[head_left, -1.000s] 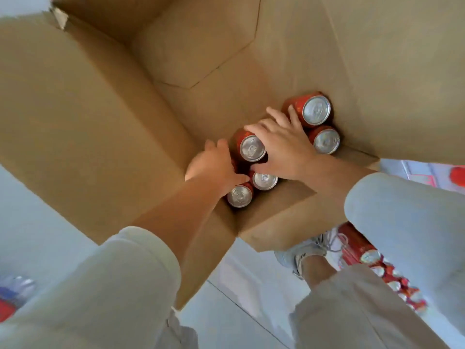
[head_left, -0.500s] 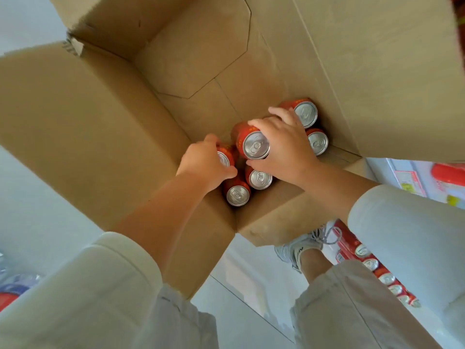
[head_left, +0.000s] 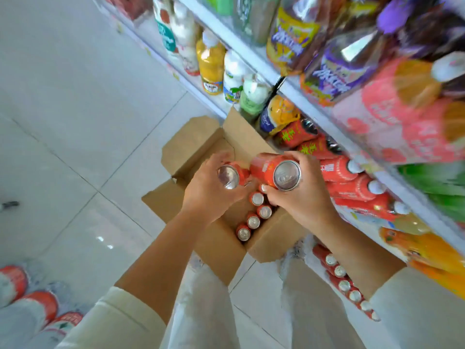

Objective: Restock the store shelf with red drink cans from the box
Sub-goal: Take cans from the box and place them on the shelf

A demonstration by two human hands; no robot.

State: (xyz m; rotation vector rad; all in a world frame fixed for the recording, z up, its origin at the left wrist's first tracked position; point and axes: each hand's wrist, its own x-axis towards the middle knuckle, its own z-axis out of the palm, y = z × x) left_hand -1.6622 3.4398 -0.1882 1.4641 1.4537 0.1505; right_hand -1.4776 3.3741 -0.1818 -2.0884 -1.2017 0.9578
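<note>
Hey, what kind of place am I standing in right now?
Most likely a small shop or supermarket drinks aisle. White metal shelves are packed with rows of colourful bottled drinks, an open brown cardboard box of red drink cans sits on the pale tiled floor.

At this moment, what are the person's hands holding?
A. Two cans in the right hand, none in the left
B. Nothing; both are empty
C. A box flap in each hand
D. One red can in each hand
D: the left hand grips one red can and the right hand grips another red can, both above the open box.
</note>
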